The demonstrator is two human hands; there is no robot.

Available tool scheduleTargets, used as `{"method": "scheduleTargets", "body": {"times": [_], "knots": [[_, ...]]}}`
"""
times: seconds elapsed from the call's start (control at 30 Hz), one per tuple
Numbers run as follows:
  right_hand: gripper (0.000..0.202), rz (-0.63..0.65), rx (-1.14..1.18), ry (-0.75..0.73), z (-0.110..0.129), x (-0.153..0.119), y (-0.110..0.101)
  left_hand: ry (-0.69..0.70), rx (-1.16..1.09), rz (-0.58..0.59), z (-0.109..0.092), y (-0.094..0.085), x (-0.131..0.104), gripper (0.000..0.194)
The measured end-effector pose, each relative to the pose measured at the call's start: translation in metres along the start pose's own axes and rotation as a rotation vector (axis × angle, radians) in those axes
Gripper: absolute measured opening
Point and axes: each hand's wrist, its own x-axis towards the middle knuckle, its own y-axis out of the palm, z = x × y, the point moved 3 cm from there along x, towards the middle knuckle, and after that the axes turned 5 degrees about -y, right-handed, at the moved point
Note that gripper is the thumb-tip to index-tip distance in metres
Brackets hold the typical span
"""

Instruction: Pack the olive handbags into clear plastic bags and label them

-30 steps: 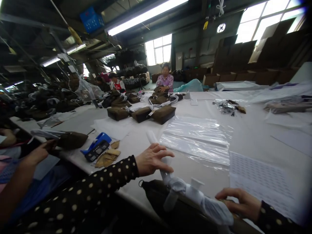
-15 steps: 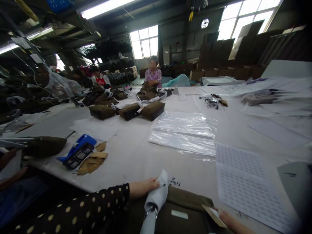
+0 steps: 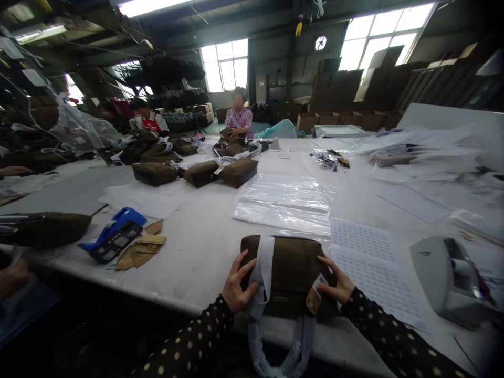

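Observation:
A dark olive handbag (image 3: 291, 257) lies at the table's front edge in the head view. Its handles (image 3: 258, 336), wrapped in white, hang down toward me, and a white wrapped strip (image 3: 264, 268) crosses its left part. My left hand (image 3: 238, 283) grips the bag's left side, fingers apart and thumb by the white strip. On the right side my right hand (image 3: 337, 281) holds the bag, its thumb at a brown and white hang tag (image 3: 314, 295). Some of the fingertips are hard to make out against the dark fabric.
Clear plastic bags (image 3: 283, 205) and a printed label sheet (image 3: 370, 268) lie beyond. A grey machine (image 3: 444, 278) stands right. At left are a blue tape dispenser (image 3: 114, 231), brown tags (image 3: 142, 252), another bag (image 3: 51, 228) and a co-worker's hand (image 3: 14, 278). A person (image 3: 239, 118) sits opposite.
The bag has moved up and further onto the table. My left hand has left the white-wrapped handle for the bag's side; my right hand has come onto its right side.

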Motion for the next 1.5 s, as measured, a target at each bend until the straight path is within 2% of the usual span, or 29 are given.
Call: {"method": "scheduleTargets", "body": {"times": [0.1, 0.17, 0.2, 0.3, 0.37, 0.47, 0.53, 0.6, 0.7, 0.8, 0.87, 1.03, 1.23, 1.3, 1.37, 1.43, 1.5], "knots": [[0.066, -0.013, 0.020, 0.043, -0.013, -0.024, -0.005, 0.024, 0.015, 0.040, 0.002, 0.007, -0.006, 0.052], [0.068, -0.071, -0.049, 0.107, -0.014, -0.021, -0.010, 0.030, 0.017, 0.056, 0.003, 0.008, 0.005, 0.057], [0.069, -0.143, -0.107, 0.116, -0.011, -0.015, -0.012, 0.030, 0.021, 0.042, 0.003, 0.007, 0.013, 0.061], [0.059, -0.402, -0.365, -0.020, 0.011, 0.013, -0.011, 0.038, 0.098, -0.107, -0.008, 0.007, 0.030, 0.060], [0.043, -0.454, -0.531, -0.177, 0.029, 0.029, -0.003, 0.135, 0.221, -0.180, -0.025, 0.012, 0.033, 0.051], [0.019, -0.436, -0.705, -0.390, 0.048, 0.040, 0.012, 0.334, 0.481, -0.092, -0.050, 0.029, 0.032, 0.049], [0.015, -0.391, -0.817, -0.510, 0.054, 0.039, 0.022, 0.344, 0.621, -0.031, -0.055, 0.038, 0.036, 0.049], [0.027, -0.306, -0.930, -0.563, 0.055, 0.036, 0.033, 0.283, 0.694, -0.013, -0.048, 0.042, 0.044, 0.051], [0.043, -0.189, -1.071, -0.500, 0.051, 0.036, 0.050, 0.234, 0.727, 0.042, -0.028, 0.044, 0.054, 0.057], [0.061, -0.118, -1.116, -0.406, 0.047, 0.044, 0.062, 0.156, 0.724, 0.038, -0.008, 0.046, 0.059, 0.058], [0.065, -0.080, -1.119, -0.364, 0.044, 0.049, 0.066, 0.097, 0.704, 0.035, 0.000, 0.046, 0.060, 0.056], [0.067, -0.015, -1.122, -0.292, 0.041, 0.053, 0.067, 0.076, 0.627, 0.087, 0.001, 0.045, 0.054, 0.055], [0.067, -0.048, -1.109, -0.349, 0.039, 0.053, 0.070, 0.075, 0.633, 0.048, 0.003, 0.047, 0.048, 0.055], [0.068, -0.047, -1.090, -0.378, 0.042, 0.050, 0.067, 0.081, 0.571, 0.096, 0.001, 0.041, 0.048, 0.055], [0.069, -0.045, -1.055, -0.393, 0.048, 0.045, 0.056, 0.086, 0.461, 0.109, -0.006, 0.023, 0.051, 0.055], [0.070, -0.075, -0.996, -0.378, 0.056, 0.041, 0.033, 0.098, 0.350, 0.059, -0.013, -0.004, 0.060, 0.051], [0.068, -0.124, -0.906, -0.357, 0.062, 0.047, 0.001, 0.131, 0.261, -0.017, -0.016, -0.032, 0.082, 0.040]]}}
